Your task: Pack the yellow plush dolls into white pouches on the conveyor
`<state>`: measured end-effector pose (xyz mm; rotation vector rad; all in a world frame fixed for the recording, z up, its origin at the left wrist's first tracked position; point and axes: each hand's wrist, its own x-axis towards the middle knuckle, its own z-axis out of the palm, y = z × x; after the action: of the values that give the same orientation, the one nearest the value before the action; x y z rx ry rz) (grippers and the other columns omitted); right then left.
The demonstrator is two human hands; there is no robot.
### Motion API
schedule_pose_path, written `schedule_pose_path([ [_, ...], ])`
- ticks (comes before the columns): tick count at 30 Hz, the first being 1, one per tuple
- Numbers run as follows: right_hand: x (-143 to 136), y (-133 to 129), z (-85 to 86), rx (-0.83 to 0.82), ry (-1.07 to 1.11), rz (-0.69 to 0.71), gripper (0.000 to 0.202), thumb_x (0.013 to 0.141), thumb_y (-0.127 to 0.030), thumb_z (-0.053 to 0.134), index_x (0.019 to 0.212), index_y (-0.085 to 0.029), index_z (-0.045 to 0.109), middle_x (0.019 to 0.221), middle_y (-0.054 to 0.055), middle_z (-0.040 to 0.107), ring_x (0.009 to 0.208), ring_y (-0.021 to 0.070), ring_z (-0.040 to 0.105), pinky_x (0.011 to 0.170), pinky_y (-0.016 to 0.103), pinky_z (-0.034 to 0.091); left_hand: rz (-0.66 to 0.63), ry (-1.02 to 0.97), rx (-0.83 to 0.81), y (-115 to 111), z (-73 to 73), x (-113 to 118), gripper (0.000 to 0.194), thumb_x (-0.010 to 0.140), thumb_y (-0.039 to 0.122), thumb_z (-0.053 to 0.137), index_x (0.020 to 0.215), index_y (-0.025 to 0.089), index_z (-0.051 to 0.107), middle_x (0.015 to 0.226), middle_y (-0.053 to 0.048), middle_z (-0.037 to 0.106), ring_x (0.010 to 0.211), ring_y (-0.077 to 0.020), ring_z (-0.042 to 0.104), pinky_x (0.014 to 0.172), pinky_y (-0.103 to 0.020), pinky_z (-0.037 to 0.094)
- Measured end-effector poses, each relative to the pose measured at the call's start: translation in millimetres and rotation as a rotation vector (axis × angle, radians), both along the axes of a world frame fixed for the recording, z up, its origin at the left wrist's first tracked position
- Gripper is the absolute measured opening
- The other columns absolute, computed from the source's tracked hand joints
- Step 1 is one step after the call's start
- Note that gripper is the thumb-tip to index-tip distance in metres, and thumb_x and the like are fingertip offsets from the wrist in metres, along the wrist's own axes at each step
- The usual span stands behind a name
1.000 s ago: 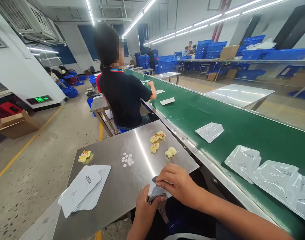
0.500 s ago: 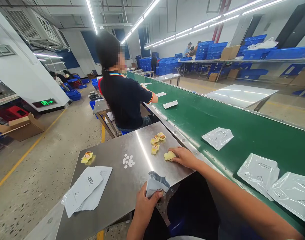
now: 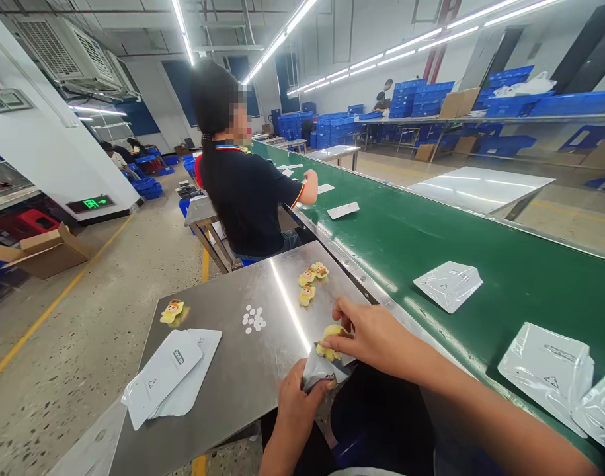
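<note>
My left hand (image 3: 302, 398) grips a silvery white pouch (image 3: 321, 371) at the front edge of the metal table (image 3: 233, 390). My right hand (image 3: 354, 330) pinches a yellow figure (image 3: 330, 341) at the pouch's mouth, its lower part hidden by the pouch. Several yellow figures (image 3: 307, 294) lie beyond my hands, and another figure (image 3: 172, 311) is at the table's left edge. Small white discs (image 3: 254, 319) are grouped mid-table. A fanned stack of flat white pouches (image 3: 166, 377) rests on the left side.
Along the right runs a green conveyor belt (image 3: 381, 231) carrying filled-looking pouches (image 3: 448, 285). A person in a dark shirt (image 3: 247, 198) sits ahead, one arm over the belt. An open cardboard box (image 3: 44, 251) stands on the floor at left.
My right hand has brought the yellow figure from the tabletop to the pouch's mouth. My left hand and pouch have shifted slightly right. Pouches on the belt have moved nearer and rightward.
</note>
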<state>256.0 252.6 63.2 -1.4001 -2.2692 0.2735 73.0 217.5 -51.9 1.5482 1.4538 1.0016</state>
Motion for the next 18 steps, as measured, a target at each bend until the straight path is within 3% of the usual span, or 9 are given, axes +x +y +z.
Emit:
schedule_pose_path([
  [6, -6, -5, -6.6, 0.015, -0.066, 0.007, 0.038, 0.078, -0.054, 0.062, 0.086, -0.019, 0.052, 0.064, -0.001, 0.062, 0.055, 0.0155, 0.054, 0.051, 0.026, 0.033, -0.008, -0.021, -0.003, -3, -1.0, 3, 0.028, 0.068, 0.033, 0.067, 0.092, 0.018, 0.068, 0.081, -0.004, 0.071, 0.075, -0.0224, 0.061, 0.071, -0.030, 0.046],
  [9, -9, -10, -5.6, 0.096, 0.016, 0.163, 0.028, 0.086, -0.045, 0.057, 0.080, -0.017, 0.058, 0.090, 0.006, 0.067, 0.084, 0.0193, 0.060, 0.071, 0.030, 0.045, -0.034, -0.053, -0.020, 1, -3.9, 3, 0.033, 0.067, 0.030, 0.067, 0.099, 0.018, 0.067, 0.084, -0.003, 0.071, 0.078, -0.0226, 0.062, 0.072, -0.031, 0.048],
  [12, -7, -17, -6.1, 0.111, 0.089, 0.376, 0.029, 0.091, -0.036, 0.050, 0.074, -0.019, 0.064, 0.123, 0.005, 0.059, 0.118, 0.0202, 0.048, 0.099, 0.035, 0.037, -0.005, -0.124, 0.009, 8, -3.1, 1, 0.045, 0.066, 0.032, 0.069, 0.109, 0.018, 0.064, 0.102, -0.006, 0.071, 0.095, -0.0251, 0.062, 0.084, -0.033, 0.047],
  [15, -3, -19, -10.9, 0.098, 0.140, 0.304, 0.024, 0.085, -0.042, 0.059, 0.088, -0.019, 0.065, 0.122, 0.007, 0.059, 0.118, 0.0212, 0.049, 0.101, 0.038, 0.038, 0.031, -0.193, 0.039, 12, 4.3, 2, 0.055, 0.066, 0.038, 0.071, 0.116, 0.017, 0.060, 0.111, -0.008, 0.068, 0.104, -0.0271, 0.060, 0.089, -0.035, 0.046],
  [18, 0, -18, -13.0, 0.110, 0.100, 0.264, 0.038, 0.083, -0.048, 0.058, 0.108, -0.019, 0.061, 0.131, 0.010, 0.052, 0.124, 0.0237, 0.044, 0.104, 0.041, 0.036, 0.012, -0.227, 0.057, 11, 13.9, 6, 0.054, 0.068, 0.040, 0.069, 0.115, 0.016, 0.061, 0.108, -0.009, 0.068, 0.099, -0.0268, 0.061, 0.086, -0.035, 0.048],
])
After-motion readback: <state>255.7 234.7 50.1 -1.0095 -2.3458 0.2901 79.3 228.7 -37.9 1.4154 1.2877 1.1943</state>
